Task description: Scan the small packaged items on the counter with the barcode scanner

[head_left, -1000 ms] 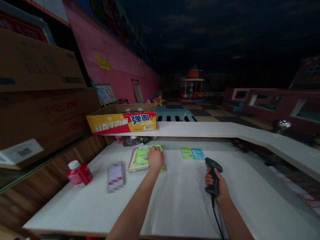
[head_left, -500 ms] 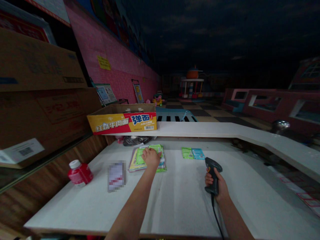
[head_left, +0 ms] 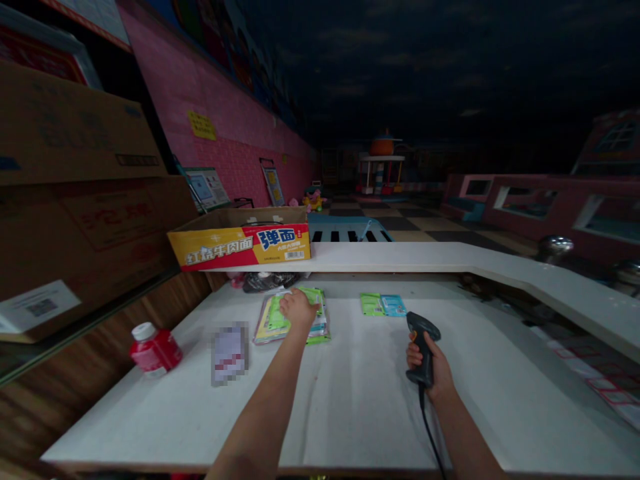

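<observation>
My left hand (head_left: pixel 299 309) rests on top of a stack of flat packets (head_left: pixel 265 327), green, yellow and bluish, on a white counter (head_left: pixel 345 393). Its thumb stands apart from the slightly bent fingers, and no packet is lifted. My right hand (head_left: pixel 436 367) is wrapped round the grip of a black barcode scanner (head_left: pixel 424 330), held upright above the counter with its cord running down towards me. Beyond the scanner, to its left, a green packet (head_left: pixel 371 304) and a blue packet (head_left: pixel 393 305) lie side by side.
A red bottle with a white cap (head_left: pixel 156 350) and a blurred-out flat item (head_left: pixel 230 353) are on the left. An open yellow and red carton (head_left: pixel 243 243) stands on the raised ledge (head_left: pixel 380 257). Large cardboard boxes (head_left: pixel 95 233) are stacked at far left.
The view has shifted slightly, moving everything a little to the left. My left hand stays on the packet stack, and my right hand still holds the scanner.
</observation>
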`<state>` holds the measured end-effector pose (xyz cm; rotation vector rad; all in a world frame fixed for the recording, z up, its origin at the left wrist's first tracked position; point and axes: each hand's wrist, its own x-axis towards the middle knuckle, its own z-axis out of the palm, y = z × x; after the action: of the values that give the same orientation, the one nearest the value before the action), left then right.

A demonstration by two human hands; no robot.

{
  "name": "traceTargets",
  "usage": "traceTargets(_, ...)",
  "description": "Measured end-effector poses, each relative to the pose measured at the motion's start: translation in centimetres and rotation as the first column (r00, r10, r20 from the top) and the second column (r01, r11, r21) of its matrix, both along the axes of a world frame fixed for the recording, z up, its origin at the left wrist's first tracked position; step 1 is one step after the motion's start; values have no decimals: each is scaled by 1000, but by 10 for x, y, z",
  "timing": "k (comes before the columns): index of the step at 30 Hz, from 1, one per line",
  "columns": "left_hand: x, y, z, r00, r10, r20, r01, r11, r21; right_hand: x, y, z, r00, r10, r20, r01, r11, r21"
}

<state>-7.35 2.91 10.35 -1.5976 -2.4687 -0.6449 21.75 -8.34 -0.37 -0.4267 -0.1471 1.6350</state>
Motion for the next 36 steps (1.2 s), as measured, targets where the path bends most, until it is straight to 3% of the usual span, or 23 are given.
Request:
traceTargets(6, -5, 1, 12, 990, -128, 56, 132, 988, -73, 0, 1, 0, 1000, 1, 0, -1, 1000, 5)
traceTargets(9, 0, 0, 14, 959, -210, 189, 213, 977, 6, 0, 1, 0, 1000, -11, 5, 11, 1000, 7)
traceTargets(11, 8, -5, 6, 892, -317, 323, 299, 949, 104, 0, 1, 1, 1000, -9, 4, 9, 1000, 1)
traceTargets(13, 19, -14, -13, 729, -448, 517, 402, 892, 207, -1, 1, 1, 1000, -8, 9, 8, 1000, -4)
traceTargets(16, 33, -30, -59, 336, -551, 764, 475, 799, 368, -2, 0, 3, 999, -26, 36, 26, 1000, -11)
traceTargets(17, 36, -36, -75, 259, -570, 780, 483, 776, 407, -2, -1, 3, 998, -30, 46, 31, 999, -13)
traceTargets(18, 38, -41, -90, 229, -588, 776, 473, 763, 439, -3, -1, 4, 998, -35, 57, 35, 999, -15)
traceTargets(20, 39, -48, -113, 238, -627, 742, 441, 750, 492, -4, -3, 6, 996, -42, 77, 44, 999, -18)
traceTargets(23, 38, -52, -128, 271, -627, 731, 391, 765, 511, -8, -8, 11, 989, -52, 138, 56, 998, -27)
traceTargets(28, 36, -53, -124, 273, -626, 731, 356, 772, 527, -24, -21, 20, 918, -37, 395, 70, 995, -69)
traceTargets(32, 34, -54, -122, 279, -635, 720, 352, 766, 539, -45, -44, 25, 780, 38, 624, 13, 997, -76)
traceTargets(36, 34, -54, -123, 264, -640, 722, 361, 759, 541, -63, -71, 29, 671, 58, 739, -37, 998, -44)
